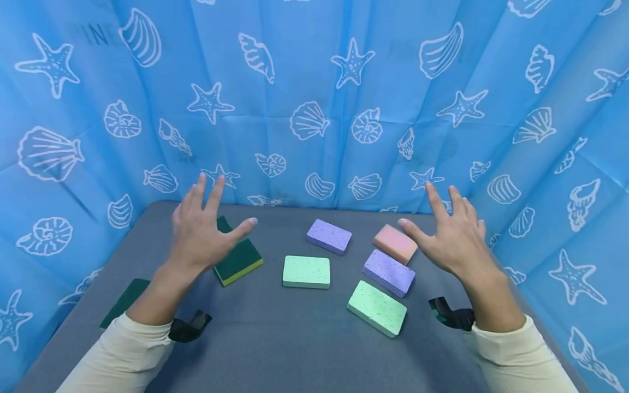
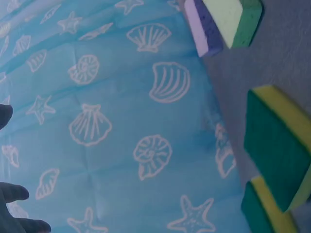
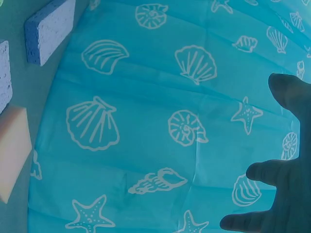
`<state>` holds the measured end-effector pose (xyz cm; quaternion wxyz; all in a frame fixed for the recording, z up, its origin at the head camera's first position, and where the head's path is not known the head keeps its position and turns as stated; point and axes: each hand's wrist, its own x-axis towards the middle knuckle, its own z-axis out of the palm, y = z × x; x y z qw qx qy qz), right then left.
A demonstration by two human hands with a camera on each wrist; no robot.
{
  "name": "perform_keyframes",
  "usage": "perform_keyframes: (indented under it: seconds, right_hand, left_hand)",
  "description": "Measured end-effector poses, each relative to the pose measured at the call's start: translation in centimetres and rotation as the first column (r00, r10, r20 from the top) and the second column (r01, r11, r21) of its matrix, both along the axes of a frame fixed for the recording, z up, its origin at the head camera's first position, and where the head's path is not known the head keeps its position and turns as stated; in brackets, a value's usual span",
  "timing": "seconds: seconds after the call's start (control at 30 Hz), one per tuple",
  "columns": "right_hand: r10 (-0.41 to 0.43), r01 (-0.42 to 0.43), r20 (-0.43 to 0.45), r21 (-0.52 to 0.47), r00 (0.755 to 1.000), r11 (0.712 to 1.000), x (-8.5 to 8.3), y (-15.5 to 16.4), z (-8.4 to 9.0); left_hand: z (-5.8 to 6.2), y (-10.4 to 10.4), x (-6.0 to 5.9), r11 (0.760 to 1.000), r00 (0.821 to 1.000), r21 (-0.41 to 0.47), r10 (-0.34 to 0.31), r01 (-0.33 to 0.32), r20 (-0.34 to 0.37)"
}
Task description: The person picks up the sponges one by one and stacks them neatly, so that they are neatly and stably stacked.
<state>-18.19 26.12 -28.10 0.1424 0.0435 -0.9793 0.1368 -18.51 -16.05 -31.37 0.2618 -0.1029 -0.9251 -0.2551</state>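
Note:
Fingers spread, my left hand point(image 1: 199, 232) is raised above a green and yellow scouring sponge point(image 1: 239, 261), holding nothing; another dark green sponge, partly hidden behind it, shows at its thumb side. My right hand point(image 1: 454, 240) is likewise raised with fingers apart, nearest a pink sponge point(image 1: 395, 243). Beside the pink one lies a purple sponge point(image 1: 389, 272), and in front of that a light green sponge point(image 1: 377, 309). Toward the middle are another light green sponge point(image 1: 307, 272) and, behind it, a second purple sponge point(image 1: 328, 236). A dark green sponge point(image 1: 124, 300) sits partly behind my left forearm.
The sponges lie on a grey cloth-covered table point(image 1: 295, 349). A blue curtain point(image 1: 304, 65) with white shells and starfish hangs along the back and both sides. Dark straps point(image 1: 190, 326) are around both wrists.

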Motion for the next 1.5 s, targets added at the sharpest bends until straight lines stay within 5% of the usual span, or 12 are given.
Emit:
perform_keyframes:
  seconds: [0.73, 1.5]
  right_hand:
    - [0.002, -0.002, -0.027, 0.013, 1.0, 1.0, 0.6, -0.5, -0.1]
    - [0.031, -0.031, -0.044, 0.01, 0.999, 0.999, 1.0, -0.9, 0.0]
  left_hand:
    - [-4.9, 3.6, 0.1, 0.98, 0.99, 0.165, -0.124, 0.11, 0.072]
    - [-9.0, 5.5, 0.0, 0.862, 0.913, 0.449, -0.355, 0.236, 0.201]
